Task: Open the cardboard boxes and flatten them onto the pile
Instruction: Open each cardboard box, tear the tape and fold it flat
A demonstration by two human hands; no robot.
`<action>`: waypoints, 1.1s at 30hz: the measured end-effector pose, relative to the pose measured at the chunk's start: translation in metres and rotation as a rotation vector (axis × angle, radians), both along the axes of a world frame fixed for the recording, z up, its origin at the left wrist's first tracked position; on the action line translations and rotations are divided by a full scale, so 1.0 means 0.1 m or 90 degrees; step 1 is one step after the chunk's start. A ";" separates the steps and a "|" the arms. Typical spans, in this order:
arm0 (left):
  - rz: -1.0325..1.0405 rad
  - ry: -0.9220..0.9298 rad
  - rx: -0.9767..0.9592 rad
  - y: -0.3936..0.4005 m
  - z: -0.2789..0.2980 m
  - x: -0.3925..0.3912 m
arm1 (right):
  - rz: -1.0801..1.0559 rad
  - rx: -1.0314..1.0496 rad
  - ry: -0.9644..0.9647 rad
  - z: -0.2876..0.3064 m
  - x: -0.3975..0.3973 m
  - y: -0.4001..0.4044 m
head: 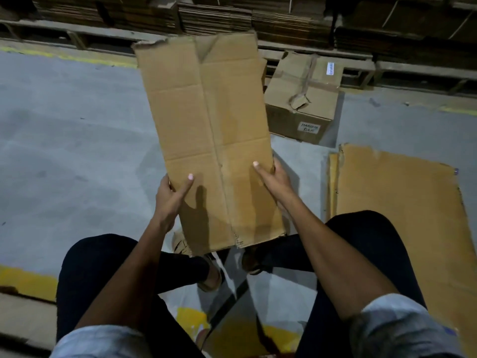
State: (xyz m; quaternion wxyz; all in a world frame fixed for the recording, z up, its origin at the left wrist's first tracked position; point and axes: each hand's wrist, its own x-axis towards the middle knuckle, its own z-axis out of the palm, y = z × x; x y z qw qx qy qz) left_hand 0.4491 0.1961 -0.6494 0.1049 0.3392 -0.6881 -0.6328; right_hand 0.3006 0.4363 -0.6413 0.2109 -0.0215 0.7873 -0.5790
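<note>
Fingers of the left hand (172,196) and right hand (271,177) clamp the near side edges of a flattened cardboard box (209,135). Held above the floor (77,140), long axis running away from the person, torn end farthest. Pile (397,197) lies to the right.

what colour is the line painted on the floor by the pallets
Yellow: the painted floor line runs along the grey concrete before the wooden pallets, seen in the head view.

There is only one view, from the person's head, looking forward and steeply down. It is close above the knees (103,264), and the floor (64,125) reaches to the racks (232,19) at the top edge.
</note>
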 end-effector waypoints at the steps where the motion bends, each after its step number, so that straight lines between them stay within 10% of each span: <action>1: 0.007 0.018 -0.013 -0.02 0.07 0.00 | 0.005 0.005 0.039 0.10 -0.02 -0.02; 12: -0.072 -0.015 -0.090 0.13 0.13 0.02 | 0.073 0.083 0.043 0.35 0.12 0.30; 21: -0.192 -0.221 -0.230 0.35 -0.18 0.07 | 0.377 0.501 0.089 -0.23 0.41 0.43; 33: -0.224 -0.371 -0.302 0.33 -0.28 0.25 | 0.307 0.484 0.202 -0.46 0.44 0.30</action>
